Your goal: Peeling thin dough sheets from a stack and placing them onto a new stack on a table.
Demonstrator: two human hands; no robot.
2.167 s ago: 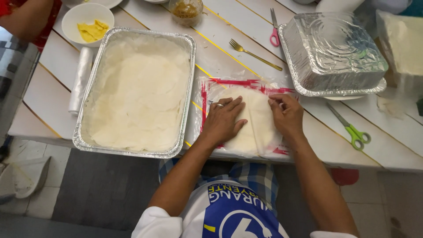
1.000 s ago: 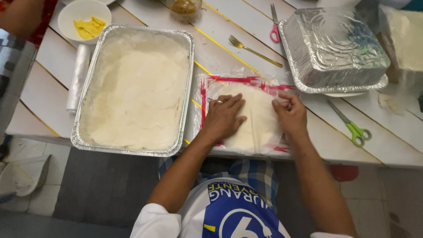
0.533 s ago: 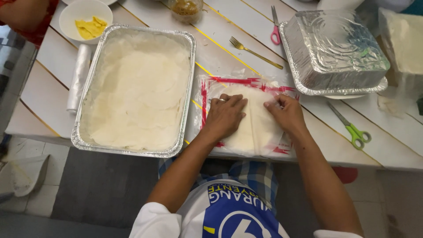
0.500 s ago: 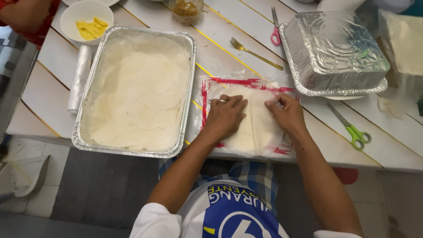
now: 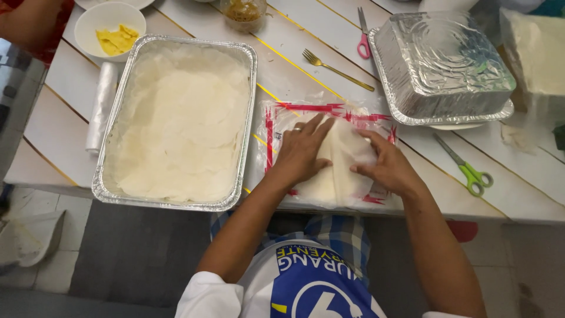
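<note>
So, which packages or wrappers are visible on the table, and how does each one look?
Clear plastic packet with red printed border: table centre, under both hands, holding pale sheets.
Clear plastic roll: left of the lined foil tray, a cylinder.
Clear bag of pale contents: far right edge.

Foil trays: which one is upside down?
The tray at the far right, beyond the right hand, lies bottom up, with nothing showing inside. The left tray sits open side up, lined with pale sheets.
</note>
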